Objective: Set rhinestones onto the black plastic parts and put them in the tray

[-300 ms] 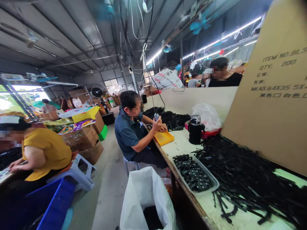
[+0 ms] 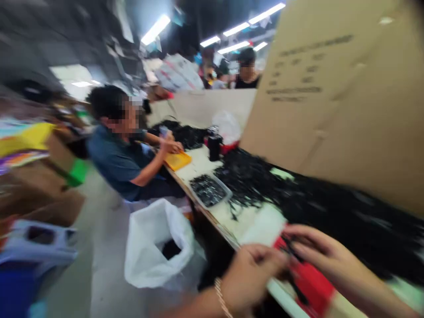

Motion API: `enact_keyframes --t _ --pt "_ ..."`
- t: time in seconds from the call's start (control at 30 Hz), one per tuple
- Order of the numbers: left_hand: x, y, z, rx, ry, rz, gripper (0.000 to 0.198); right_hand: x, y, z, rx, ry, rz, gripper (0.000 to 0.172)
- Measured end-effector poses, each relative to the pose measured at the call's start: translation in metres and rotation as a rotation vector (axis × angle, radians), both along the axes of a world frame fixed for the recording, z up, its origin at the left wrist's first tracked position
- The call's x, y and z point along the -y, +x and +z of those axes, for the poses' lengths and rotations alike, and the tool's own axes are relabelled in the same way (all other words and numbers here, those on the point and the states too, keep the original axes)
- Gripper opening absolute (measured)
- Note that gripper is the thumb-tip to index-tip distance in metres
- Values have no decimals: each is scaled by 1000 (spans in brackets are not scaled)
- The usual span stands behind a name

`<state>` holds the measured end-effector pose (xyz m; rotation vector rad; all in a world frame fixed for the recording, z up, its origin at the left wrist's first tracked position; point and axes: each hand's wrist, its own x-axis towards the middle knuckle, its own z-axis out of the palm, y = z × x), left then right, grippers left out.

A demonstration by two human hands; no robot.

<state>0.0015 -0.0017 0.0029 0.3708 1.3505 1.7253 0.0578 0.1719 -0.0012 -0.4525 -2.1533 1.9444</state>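
My left hand (image 2: 253,271), with a bracelet at the wrist, is closed in a pinch at the table's front edge. Opposite it, my right hand (image 2: 319,249) has its thumb and fingers closed on a small black part (image 2: 289,245). The fingertips of both hands meet at this part, which is too blurred to name more closely. Beneath them lies a red object (image 2: 313,282), partly covered by the hands. Behind my right hand spreads a heap of loose black pieces (image 2: 318,207).
A clear plastic tub (image 2: 228,192) of black parts stands on the table. Left of it, a co-worker (image 2: 115,150) sits by a yellow tray (image 2: 179,161). A white sack (image 2: 142,256) stands on the floor. A tall cardboard sheet (image 2: 338,110) rises behind the heap.
The view has swung right and down, so the co-worker, tub and sack sit further left. Both my hands and the small black part have come into view.
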Motion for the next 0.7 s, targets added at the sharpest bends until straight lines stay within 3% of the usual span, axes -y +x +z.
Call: enact_keyframes --t 0.07,0.17,0.43,0.7 --pt "3 -3 5 114 27 46 53 6 12 1 21 -239 60 54" --pt "4 -14 8 222 20 53 46 8 9 -2 -51 -399 75 48" --pt "10 -16 7 260 -36 57 43 12 8 -6 -113 -497 104 42" --pt "13 -19 -4 87 -100 20 50 5 7 -14 -149 -463 126 38"
